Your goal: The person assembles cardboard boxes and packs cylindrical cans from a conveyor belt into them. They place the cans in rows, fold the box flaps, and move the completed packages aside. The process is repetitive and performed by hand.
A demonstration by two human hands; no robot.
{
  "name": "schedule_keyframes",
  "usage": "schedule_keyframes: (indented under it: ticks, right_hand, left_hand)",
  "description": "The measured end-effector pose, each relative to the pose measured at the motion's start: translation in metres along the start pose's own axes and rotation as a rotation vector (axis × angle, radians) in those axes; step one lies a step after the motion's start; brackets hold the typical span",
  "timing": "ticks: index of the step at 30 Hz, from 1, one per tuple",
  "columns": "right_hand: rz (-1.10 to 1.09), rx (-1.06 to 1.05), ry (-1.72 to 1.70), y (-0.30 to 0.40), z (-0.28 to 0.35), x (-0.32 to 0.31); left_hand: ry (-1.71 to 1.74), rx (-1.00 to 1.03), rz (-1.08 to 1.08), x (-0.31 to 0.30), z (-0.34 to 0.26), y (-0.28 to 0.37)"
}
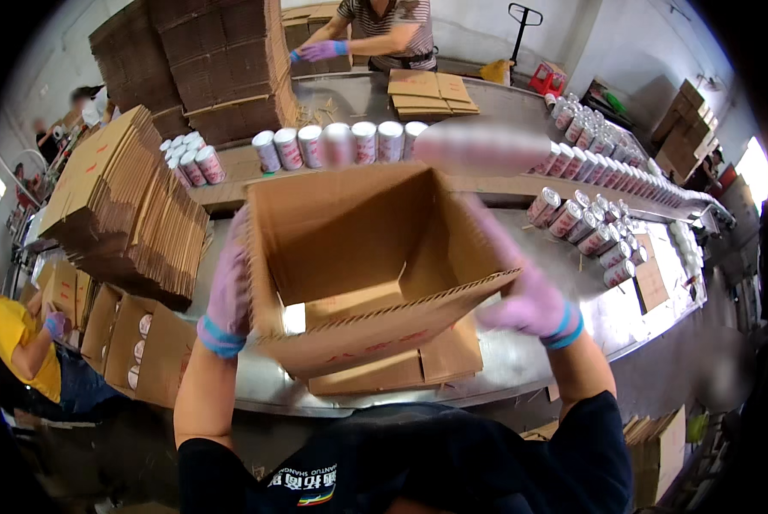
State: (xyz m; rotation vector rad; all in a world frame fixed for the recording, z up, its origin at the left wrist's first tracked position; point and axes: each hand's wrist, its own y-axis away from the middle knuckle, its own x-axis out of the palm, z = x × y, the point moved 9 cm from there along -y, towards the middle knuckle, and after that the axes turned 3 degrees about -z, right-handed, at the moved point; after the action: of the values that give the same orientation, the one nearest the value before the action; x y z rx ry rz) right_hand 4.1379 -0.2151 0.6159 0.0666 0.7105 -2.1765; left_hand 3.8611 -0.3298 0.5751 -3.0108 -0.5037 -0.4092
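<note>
An opened-out cardboard carton (358, 247) with red print on its near wall is held up in front of me, its top open and a gap showing at the bottom. My left hand (230, 289), in a purple glove with a blue cuff, presses against its left side. On the right side is my right hand (519, 289), gloved alike, its fingers partly hidden behind the carton wall. Beneath the carton, folded flat cartons (448, 353) lie on the metal table (262, 379). Beyond it runs a row of printed cans (365, 142).
Tall stacks of flat cartons (127, 212) stand at the left, beside a carton of cans (156, 347). More cans (593, 225) stand at the right. A co-worker (390, 38) is across the table; another in yellow (24, 340) is at the left.
</note>
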Motion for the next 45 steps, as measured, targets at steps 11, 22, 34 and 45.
schedule_keyframes:
  ticks: [11,22,34,45]
  right_hand:
    - [-0.44,0.564,-0.452,0.045,-0.085,0.05]
    - [-0.192,0.481,-0.132,0.045,-0.056,0.028]
    - [-0.179,0.585,0.079,0.07,-0.106,0.026]
    - [0.371,0.684,0.26,0.155,-0.18,0.078]
  left_hand:
    - [-0.865,0.521,0.014,0.013,0.007,0.034]
    - [-0.417,-0.115,0.404,0.049,0.03,0.029]
    - [-1.227,0.15,0.541,0.089,0.033,0.011]
    - [-1.191,0.302,1.112,0.083,0.07,0.017]
